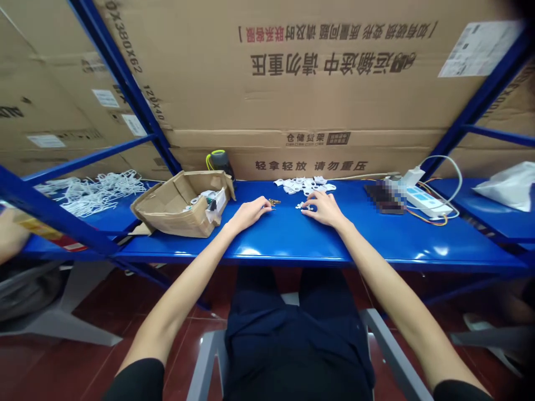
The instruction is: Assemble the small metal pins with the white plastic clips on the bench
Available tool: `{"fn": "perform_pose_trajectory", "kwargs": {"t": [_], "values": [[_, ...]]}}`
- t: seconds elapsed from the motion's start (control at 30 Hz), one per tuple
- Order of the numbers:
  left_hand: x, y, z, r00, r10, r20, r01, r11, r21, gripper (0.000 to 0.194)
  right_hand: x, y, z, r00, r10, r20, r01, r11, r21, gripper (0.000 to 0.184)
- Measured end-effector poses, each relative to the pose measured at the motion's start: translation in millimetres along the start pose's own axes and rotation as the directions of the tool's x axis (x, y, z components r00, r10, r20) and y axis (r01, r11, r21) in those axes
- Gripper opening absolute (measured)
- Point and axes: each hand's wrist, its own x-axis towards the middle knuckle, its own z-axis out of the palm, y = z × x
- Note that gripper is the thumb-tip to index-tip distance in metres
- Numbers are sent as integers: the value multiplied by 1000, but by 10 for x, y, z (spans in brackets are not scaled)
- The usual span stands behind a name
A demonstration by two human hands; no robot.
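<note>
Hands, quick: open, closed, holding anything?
Left hand: curled beside brass pieces; grip can't be told.
Right hand: curved by small white pieces; grip can't be told.

Left hand [253,211] beside brass-coloured bits [274,201], right hand [322,209] at small white pieces [298,206], blue table [292,239]

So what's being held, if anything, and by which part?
The left hand seems to pinch something tiny; which part is too small to tell. Whether the right hand, by the small white pieces, holds one can't be told.

My 2 bare forearms [197,273] stretch forward; my left hand [249,213] curls palm-down, my right hand [325,208] arches, fingers [314,195] parted from thumb [308,213].
</note>
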Motion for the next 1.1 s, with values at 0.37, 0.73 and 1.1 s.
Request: {"fn": "perform_pose_trajectory", "kwargs": {"t": [0.37, 0.73, 1.1], "values": [[429, 396, 374, 990, -77, -116, 57, 984, -168, 25, 78, -63, 5, 997, -16, -79, 37, 963, 266, 18], [357, 498, 404, 995, -40, -87, 23, 982, -188, 24, 89, -190, -27, 988, 115, -100, -15, 730, 684, 33], [362, 486, 432, 994, -38, -99, 22, 987, -158, 25, 74, -179, -88, 991, 130, -36, -60, 666, 743, 32]]}}
